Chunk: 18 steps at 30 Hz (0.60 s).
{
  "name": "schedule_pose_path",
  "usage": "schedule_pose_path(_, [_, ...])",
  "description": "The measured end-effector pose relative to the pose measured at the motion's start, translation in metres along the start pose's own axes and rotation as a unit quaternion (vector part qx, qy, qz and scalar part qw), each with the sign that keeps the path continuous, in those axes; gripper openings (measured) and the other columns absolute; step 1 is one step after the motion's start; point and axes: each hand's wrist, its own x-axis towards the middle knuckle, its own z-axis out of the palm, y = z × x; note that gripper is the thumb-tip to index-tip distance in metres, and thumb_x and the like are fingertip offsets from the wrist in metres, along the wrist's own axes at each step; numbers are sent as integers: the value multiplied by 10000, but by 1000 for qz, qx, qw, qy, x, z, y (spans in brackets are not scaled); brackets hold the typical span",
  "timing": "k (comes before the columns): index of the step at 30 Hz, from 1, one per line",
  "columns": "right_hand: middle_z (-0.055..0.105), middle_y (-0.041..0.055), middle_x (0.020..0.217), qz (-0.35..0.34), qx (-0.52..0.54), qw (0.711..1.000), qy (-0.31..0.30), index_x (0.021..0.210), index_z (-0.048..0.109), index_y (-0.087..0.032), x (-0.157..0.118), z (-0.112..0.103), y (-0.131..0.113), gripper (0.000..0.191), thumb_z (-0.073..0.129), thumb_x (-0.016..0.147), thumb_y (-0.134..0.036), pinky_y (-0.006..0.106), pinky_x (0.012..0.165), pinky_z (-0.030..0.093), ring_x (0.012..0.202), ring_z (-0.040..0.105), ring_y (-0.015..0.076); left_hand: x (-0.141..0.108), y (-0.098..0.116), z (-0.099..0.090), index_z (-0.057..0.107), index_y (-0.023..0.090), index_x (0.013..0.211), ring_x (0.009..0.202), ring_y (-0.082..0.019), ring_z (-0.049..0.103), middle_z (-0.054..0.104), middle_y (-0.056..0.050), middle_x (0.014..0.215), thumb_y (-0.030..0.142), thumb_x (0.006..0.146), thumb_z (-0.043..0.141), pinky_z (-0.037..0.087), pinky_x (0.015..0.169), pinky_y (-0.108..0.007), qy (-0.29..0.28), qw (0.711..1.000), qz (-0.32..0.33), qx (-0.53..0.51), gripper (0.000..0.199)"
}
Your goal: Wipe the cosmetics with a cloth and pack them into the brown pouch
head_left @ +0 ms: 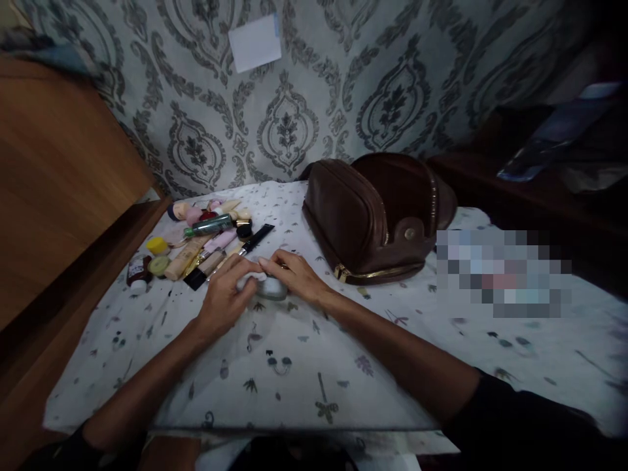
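In the middle of the table, my left hand (228, 288) is closed on a small white piece that looks like a wipe or tissue (252, 277). It presses this against a small, pale, rounded case (273, 289), whose exact kind I cannot make out. My right hand (297, 278) grips the case from its right side, with thumb and fingers near the top edge. Just beyond my left hand lies a pile of cosmetics, with a black tube (258, 239), a green bottle (210, 225) and a beige tube (185, 256). A brown leather bag (343, 216) stands unzipped beyond my right hand.
A yellow lid (157, 245) and a small dark bottle (139, 271) sit at the pile's left edge. A wooden cabinet (63, 170) borders the left. Pixelated items (505, 275) lie at right. A clear plastic bottle (554, 134) is at upper right, and patterned wallpaper (314, 98) rises behind.
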Motion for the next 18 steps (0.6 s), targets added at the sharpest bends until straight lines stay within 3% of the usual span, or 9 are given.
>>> schedule_pose_path(5, [573, -1, 790, -40, 56, 993, -100, 1112, 639, -207, 2, -8, 2, 451, 444, 937, -574, 197, 494, 412, 637, 513, 119, 3, 2, 1, 648, 199, 927, 849, -179, 580, 589, -13, 851, 110, 878, 487, 458, 768, -292, 5, 1000, 2, 25, 191])
schedule_pose_path(8, [562, 2, 777, -33, 86, 988, -122, 1036, 665, -199, 4, -8, 5, 459, 480, 909, -600, 185, 413, 417, 585, 513, 112, -1, 5, 0, 649, 196, 940, 838, -174, 585, 584, -21, 871, 99, 884, 481, 460, 751, -286, -4, 999, 32, 41, 202])
schedule_pose_path(13, [500, -42, 640, 8, 85, 993, -78, 886, 601, -181, 4, -7, 5, 409, 491, 924, -574, 185, 330, 394, 399, 465, 72, -13, 12, -1, 655, 181, 948, 862, -191, 589, 582, -68, 972, 79, 883, 472, 460, 722, -292, -56, 983, 115, 133, 219])
schedule_pose_path(18, [547, -39, 680, 29, 158, 981, -109, 917, 599, -177, 4, -10, 5, 307, 550, 919, -481, 205, 381, 478, 400, 481, 66, -9, 6, -5, 648, 193, 981, 826, -172, 595, 583, -46, 942, 98, 886, 472, 463, 718, -279, -59, 990, 80, 96, 222])
